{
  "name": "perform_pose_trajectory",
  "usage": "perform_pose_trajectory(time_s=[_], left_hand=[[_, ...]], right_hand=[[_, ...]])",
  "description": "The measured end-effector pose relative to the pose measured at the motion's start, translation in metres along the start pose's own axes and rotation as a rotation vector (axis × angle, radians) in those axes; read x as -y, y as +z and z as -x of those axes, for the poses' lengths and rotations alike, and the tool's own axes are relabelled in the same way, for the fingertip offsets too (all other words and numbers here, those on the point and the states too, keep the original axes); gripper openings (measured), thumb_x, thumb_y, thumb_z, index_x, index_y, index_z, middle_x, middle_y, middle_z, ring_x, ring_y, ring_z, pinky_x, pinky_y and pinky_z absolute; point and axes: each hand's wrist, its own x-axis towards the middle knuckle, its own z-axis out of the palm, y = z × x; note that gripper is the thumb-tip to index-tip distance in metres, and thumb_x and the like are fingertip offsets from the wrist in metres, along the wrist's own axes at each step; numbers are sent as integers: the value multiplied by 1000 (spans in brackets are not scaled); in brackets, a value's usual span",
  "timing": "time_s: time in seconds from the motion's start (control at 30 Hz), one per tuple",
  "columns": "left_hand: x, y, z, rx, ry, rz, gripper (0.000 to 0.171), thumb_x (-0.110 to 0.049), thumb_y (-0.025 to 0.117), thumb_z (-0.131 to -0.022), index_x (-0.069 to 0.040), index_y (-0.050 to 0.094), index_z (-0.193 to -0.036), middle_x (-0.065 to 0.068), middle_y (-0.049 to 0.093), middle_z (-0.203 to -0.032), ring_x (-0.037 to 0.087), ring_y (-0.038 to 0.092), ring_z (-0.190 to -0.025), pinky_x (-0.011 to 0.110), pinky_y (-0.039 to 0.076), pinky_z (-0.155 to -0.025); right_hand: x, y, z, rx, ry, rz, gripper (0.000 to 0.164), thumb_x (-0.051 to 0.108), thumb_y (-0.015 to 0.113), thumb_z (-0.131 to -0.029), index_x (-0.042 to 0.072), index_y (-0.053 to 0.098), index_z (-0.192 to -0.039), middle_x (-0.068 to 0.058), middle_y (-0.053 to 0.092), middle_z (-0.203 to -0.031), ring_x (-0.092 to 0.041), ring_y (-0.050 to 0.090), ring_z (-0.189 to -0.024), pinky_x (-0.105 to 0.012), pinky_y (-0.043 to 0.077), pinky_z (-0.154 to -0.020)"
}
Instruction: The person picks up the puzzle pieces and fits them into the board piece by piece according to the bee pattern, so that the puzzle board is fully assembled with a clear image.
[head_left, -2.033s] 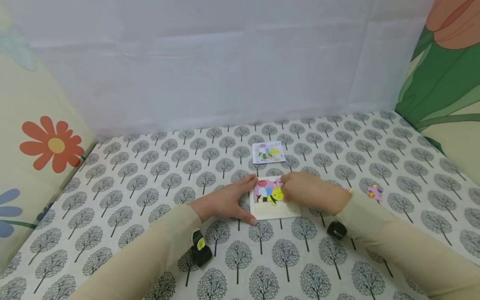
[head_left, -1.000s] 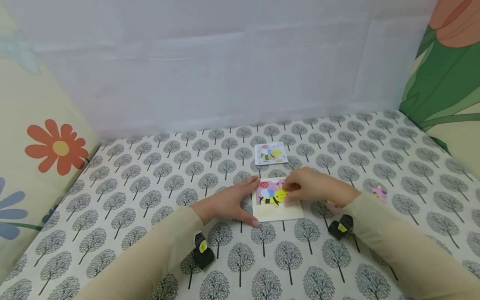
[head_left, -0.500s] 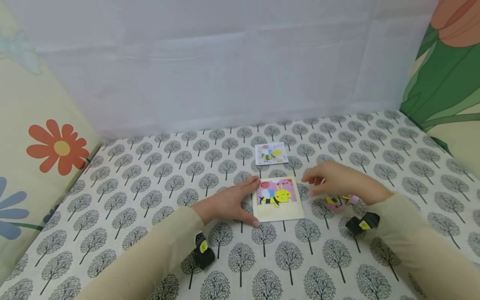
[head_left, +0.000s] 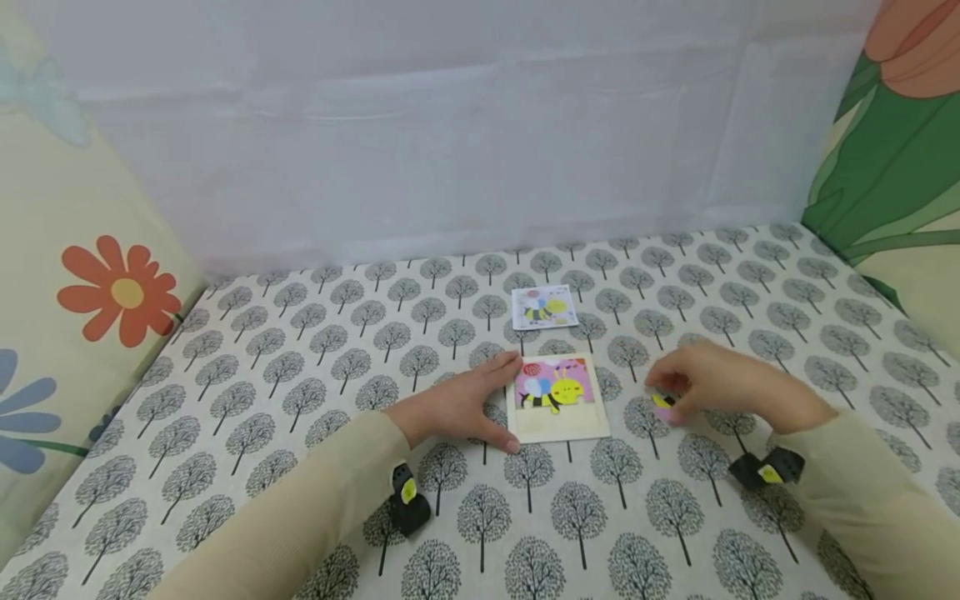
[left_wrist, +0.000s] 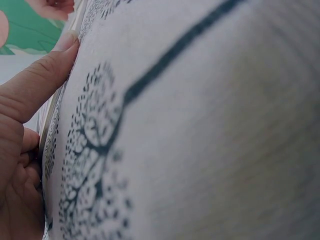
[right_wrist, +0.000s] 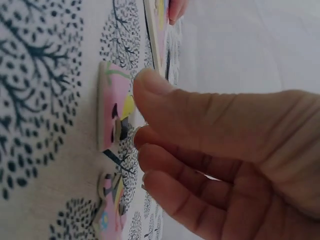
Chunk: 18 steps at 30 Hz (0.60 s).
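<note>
A small jigsaw puzzle in a cream tray (head_left: 561, 426) shows a yellow bee on pink in the upper part; the lower strip of the tray is bare. My left hand (head_left: 461, 408) rests along the tray's left edge, fingers at the top corner and thumb at the bottom one. To the right, my right hand (head_left: 712, 383) is over a loose pink puzzle piece (right_wrist: 112, 102) lying flat on the cloth. Its thumb tip is close beside that piece, and the other fingers bend loosely. Whether the thumb touches the piece cannot be told.
Another puzzle piece (right_wrist: 112, 217) lies beside the first in the right wrist view; the right hand hides it in the head view. A picture card (head_left: 543, 308) with a similar bee lies behind the tray. Tree-print cloth (head_left: 315, 492) covers the table, with a white sheet (head_left: 420, 150) behind.
My right hand has left the right side of the puzzle and moved right to the loose pieces. The pink background at the puzzle's upper right is now uncovered. My left hand stays put.
</note>
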Motion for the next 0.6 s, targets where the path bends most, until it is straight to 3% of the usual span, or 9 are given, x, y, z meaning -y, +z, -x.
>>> perform_pose_trajectory(time_s=[0.23, 0.6], left_hand=[[0, 0, -1, 2, -5, -1, 112, -50, 78, -65, -21, 11, -149, -10, -3, -155, 16, 4, -143, 41, 11, -115], [1, 1, -1, 2, -9, -6, 112, -50, 78, -64, -21, 11, -149, -10, -4, -155, 16, 3, -142, 41, 11, -115]], right_hand=[[2, 5, 1, 12, 10, 45, 43, -3, 72, -67, 2, 65, -109, 3, 55, -77, -13, 45, -70, -26, 44, -65], [7, 11, -1, -40, 34, 96, 35, -6, 72, -62, 7, 65, -94, 2, 53, -74, -14, 46, -70, -27, 44, -64]])
